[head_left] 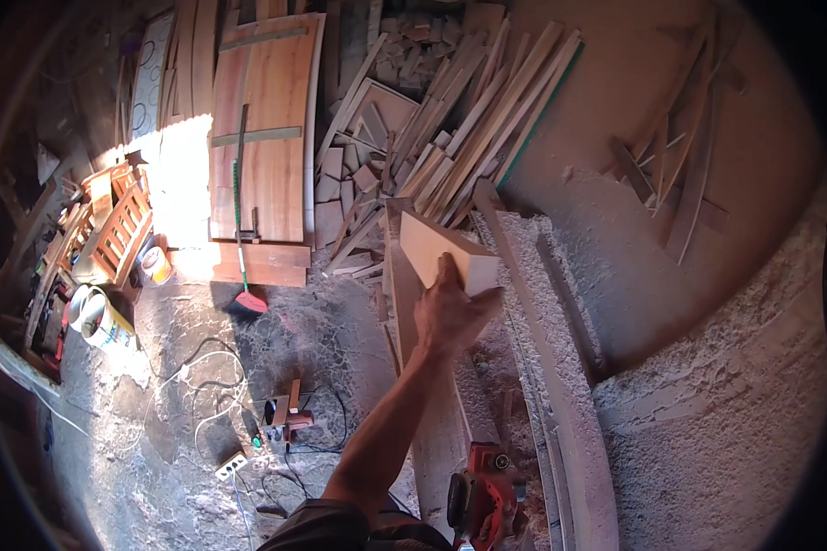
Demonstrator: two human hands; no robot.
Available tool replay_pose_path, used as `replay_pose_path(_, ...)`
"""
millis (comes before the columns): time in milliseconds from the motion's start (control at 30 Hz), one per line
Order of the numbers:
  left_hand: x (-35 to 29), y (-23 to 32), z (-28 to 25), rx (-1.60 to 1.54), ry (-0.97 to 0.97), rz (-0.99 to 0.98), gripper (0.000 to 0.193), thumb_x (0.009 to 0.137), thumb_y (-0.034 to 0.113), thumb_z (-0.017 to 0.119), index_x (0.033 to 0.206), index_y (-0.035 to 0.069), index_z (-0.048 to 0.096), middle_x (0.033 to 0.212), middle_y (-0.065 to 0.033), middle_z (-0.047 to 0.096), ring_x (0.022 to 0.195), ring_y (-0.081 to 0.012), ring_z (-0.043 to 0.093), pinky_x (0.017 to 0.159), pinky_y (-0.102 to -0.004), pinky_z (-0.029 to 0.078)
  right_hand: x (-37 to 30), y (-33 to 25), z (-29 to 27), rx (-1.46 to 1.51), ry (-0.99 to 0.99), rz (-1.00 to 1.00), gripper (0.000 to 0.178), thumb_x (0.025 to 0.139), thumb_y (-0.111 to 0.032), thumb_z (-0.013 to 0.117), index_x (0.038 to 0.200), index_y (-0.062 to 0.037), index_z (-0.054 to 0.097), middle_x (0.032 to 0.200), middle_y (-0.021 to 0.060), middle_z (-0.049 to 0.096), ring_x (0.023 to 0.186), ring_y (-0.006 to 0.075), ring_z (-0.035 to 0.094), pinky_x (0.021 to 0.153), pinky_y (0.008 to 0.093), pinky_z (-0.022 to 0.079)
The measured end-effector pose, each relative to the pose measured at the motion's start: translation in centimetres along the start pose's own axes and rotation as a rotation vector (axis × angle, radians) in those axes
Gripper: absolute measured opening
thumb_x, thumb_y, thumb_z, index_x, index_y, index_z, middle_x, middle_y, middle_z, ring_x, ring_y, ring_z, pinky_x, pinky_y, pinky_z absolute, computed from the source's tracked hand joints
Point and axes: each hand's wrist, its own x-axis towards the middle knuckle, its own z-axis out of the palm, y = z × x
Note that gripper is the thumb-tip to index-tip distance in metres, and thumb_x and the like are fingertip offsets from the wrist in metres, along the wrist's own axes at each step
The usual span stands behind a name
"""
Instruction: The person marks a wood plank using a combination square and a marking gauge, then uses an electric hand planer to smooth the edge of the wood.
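Observation:
My left hand (446, 308) reaches forward, palm down, gripping a pale wooden block (436, 253) with the thumb along its right side and the fingers over its top. The block rests at the far end of a long wooden bench beam (432, 404). At the lower edge, right of my left forearm, a red and black power tool (492, 500), seemingly a hand planer, stands on the bench. It is partly cut off by the frame. No part of my right hand can be seen.
Shavings cover the bench's right-hand beam (560, 404) and the floor. Stacked planks (496, 110) and offcuts lie ahead. Left are a broom (249, 301), a power strip (232, 466) with cords, another power tool (289, 415), a white bucket (108, 326) and wooden panels (266, 174).

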Motion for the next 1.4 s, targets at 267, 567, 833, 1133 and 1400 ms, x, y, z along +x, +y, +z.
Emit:
replay_pose_path(267, -0.5, -3.9, -2.0, -0.152, 0.061, 0.066, 0.053, 0.078, 0.027, 0.078, 0.125, 0.006, 0.063, 0.101, -0.0118, 0.075, 0.093, -0.0244, 0.074, 0.081, -0.0365, 0.057, -1.7, 1.0, -1.6, 0.045, -0.002, -0.058, 0.049, 0.098, -0.054, 0.055, 0.093, -0.0063, 0.055, 0.059, 0.0051, 0.056, 0.047, 0.0151, 0.056, 0.043, 0.0304, 0.044)
replay_pose_path(567, -0.3, -3.6, -2.6, -0.131, 0.078, 0.077, 0.05, 0.076, 0.026, 0.079, 0.117, 0.002, 0.066, 0.098, -0.0123, 0.075, 0.088, -0.0225, 0.073, 0.079, -0.0363, 0.057, -2.0, 3.8, -0.6, 0.15, -0.041, -0.08, 0.048, 0.098, -0.052, 0.058, 0.095, -0.0041, 0.056, 0.059, 0.0045, 0.057, 0.048, 0.0141, 0.057, 0.045, 0.0299, 0.044)
replay_pose_path(833, -1.0, -3.4, -2.6, -0.123, 0.065, 0.053, 0.048, 0.077, 0.023, 0.08, 0.117, -0.001, 0.065, 0.099, -0.0123, 0.074, 0.089, -0.0213, 0.072, 0.079, -0.0359, 0.056, -2.5, 2.2, -0.6, 0.189, -0.095, -0.202, 0.053, 0.098, -0.055, 0.056, 0.091, -0.0022, 0.059, 0.055, 0.0051, 0.056, 0.046, 0.0147, 0.056, 0.043, 0.0288, 0.042)
replay_pose_path(1133, -13.3, -16.2, 1.2, -0.029, -0.211, 0.067, 0.116, 0.074, 0.023, 0.084, 0.159, 0.011, 0.007, 0.129, -0.021, 0.061, 0.108, -0.0341, 0.067, 0.085, -0.0411, 0.055, -3.8, -3.2, 0.4, 0.199, -0.139, -0.35, 0.054, 0.096, -0.054, 0.059, 0.1, 0.0001, 0.055, 0.058, 0.0019, 0.055, 0.048, 0.0098, 0.053, 0.042, 0.0255, 0.037)
replay_pose_path(1400, -20.1, -33.1, 10.1, 0.076, -0.276, 0.01, 0.113, 0.081, 0.018, 0.075, 0.159, 0.01, -0.007, 0.151, -0.0266, 0.04, 0.112, -0.0427, 0.063, 0.084, -0.0469, 0.056, 0.3, -1.6, 3.8, -0.059, -0.184, -0.07, 0.047, 0.097, -0.05, 0.058, 0.099, -0.0031, 0.061, 0.062, 0.0006, 0.057, 0.054, 0.01, 0.058, 0.048, 0.0275, 0.046)
